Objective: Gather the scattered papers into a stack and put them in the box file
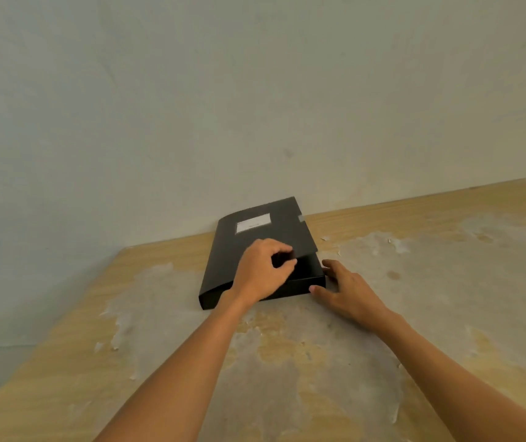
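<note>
Worn wood with peeling patches makes up the bench [382,314], backed by a pale wall. Toward one o'clock the right hand [347,291] lies open against the box file [255,237] at its near corner, grasping nothing. At twelve o'clock the left hand [263,269] pinches the flap's edge. This file looks stiff and light; its flap edge offers the best hold. No papers show; its inside is hidden.
</note>
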A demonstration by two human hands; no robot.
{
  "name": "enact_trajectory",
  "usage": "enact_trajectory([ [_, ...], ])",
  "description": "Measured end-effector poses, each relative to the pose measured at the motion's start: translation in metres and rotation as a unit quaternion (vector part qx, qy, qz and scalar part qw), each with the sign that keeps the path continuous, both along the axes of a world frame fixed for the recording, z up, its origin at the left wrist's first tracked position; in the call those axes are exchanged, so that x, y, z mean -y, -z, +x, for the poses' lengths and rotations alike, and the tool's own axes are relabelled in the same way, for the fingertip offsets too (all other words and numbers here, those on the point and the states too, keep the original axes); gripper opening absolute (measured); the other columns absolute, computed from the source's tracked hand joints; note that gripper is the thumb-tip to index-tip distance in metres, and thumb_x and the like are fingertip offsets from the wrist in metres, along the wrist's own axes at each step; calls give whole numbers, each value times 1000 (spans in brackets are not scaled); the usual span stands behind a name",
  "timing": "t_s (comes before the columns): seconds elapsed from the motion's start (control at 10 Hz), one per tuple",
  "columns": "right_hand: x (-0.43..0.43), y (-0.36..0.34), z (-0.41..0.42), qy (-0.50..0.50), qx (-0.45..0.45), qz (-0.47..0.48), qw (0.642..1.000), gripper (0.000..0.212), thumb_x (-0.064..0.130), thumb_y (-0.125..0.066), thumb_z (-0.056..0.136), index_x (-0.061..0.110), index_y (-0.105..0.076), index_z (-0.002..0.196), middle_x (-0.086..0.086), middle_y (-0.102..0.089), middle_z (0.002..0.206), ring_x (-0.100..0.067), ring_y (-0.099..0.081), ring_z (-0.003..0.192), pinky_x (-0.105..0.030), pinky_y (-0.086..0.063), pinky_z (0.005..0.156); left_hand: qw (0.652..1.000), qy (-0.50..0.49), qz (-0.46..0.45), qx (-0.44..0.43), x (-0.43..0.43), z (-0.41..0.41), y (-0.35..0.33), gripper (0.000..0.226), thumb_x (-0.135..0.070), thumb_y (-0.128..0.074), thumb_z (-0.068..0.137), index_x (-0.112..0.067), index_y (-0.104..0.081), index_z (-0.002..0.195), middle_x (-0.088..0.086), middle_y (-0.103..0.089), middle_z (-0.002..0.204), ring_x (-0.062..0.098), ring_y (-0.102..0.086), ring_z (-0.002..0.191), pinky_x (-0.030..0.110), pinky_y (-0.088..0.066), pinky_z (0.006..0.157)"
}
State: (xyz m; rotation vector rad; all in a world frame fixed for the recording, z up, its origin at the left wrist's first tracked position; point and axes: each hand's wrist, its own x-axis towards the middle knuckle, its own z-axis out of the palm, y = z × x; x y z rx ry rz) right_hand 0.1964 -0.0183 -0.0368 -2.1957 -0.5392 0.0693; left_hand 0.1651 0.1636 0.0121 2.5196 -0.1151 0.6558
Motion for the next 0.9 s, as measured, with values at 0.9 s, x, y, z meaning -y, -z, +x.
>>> enact_trajectory([
  [0.9,5,-55,-24,-54,167,-174,969,75,42,-60,86,26,-20,147,3,-25,155,-20,-41,134,-31,-40,101,998,12,-9,-67,4,-28,-33,48,-47,-62,85,-24,-57,126,-7,-56,132,9,-47,125,31,-39,105],
])
